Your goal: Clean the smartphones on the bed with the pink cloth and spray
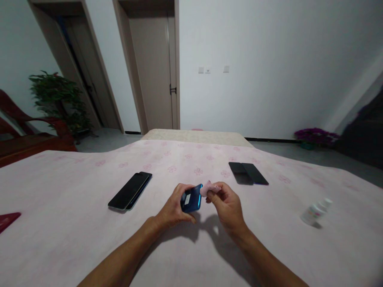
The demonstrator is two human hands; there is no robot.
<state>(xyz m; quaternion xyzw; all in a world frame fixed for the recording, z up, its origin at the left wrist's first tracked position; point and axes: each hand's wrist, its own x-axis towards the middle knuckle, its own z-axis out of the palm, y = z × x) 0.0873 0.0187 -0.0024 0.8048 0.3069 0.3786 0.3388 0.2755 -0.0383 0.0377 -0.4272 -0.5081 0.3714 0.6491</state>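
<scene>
A blue smartphone is gripped in my left hand, tilted up off the table, its shiny back and edge toward me. My fingers wrap its left side, and a pale label or reflection shows on the back. Pinched in my right hand is a small crumpled pink cloth, held against or very close to the phone's upper right edge. Two stacked dark phones lie to the left of my hands. Farther off to the right, two more dark phones lie side by side.
A pink flowered tablecloth covers the wide table. On the right stands a small white bottle. A red object sits at the left edge. Beyond are a wooden chair, a leafy plant and a closed door.
</scene>
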